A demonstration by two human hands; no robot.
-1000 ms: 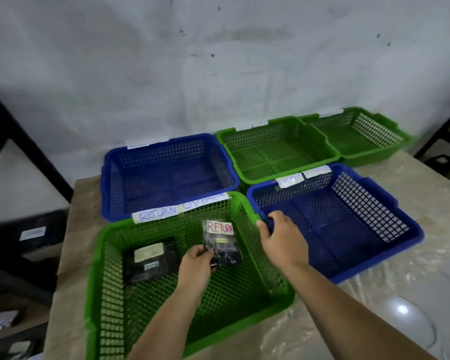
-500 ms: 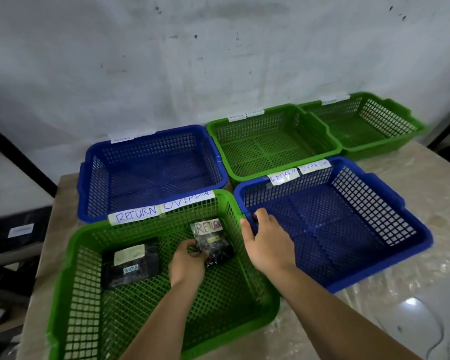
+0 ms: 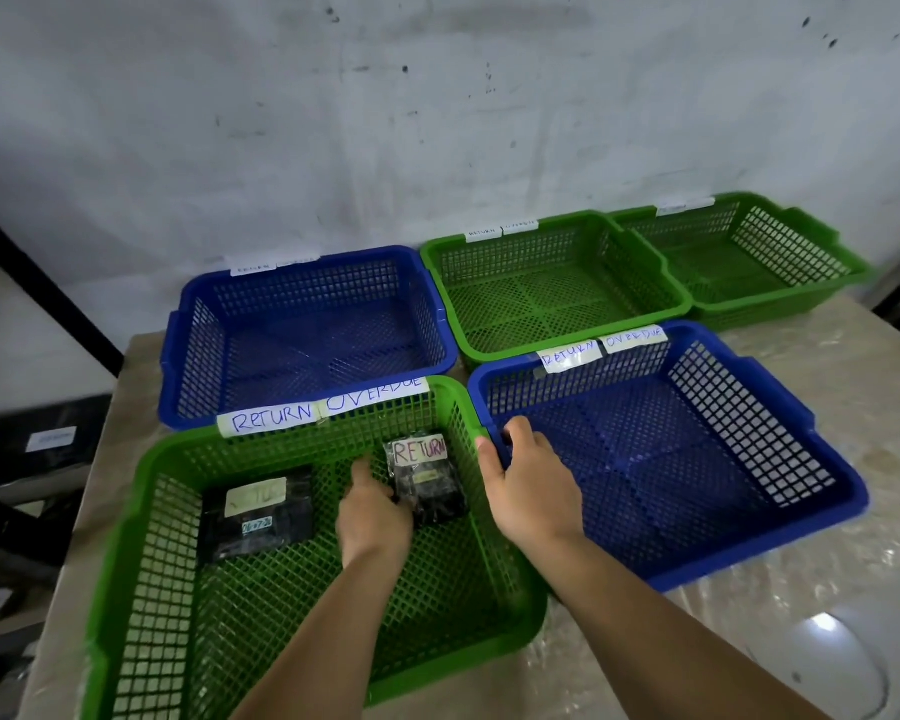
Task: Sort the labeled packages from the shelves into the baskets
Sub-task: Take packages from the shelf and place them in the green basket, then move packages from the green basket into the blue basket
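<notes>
Black package in the green basket, left hand grip clamped on its near edge

Five baskets sit on a table. In the near left basket lie two packages: one package to the left, the other package at the back right. The near right basket stands just beside it, three more behind.

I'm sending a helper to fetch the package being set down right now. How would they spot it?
Find the near green basket tagged RETURN OVERDUE. Two dark packages lie inside; take the right one, touched by the left hand. Its label reads RETURN in red, while its neighbour carries a pale label and a small date sticker.
</notes>
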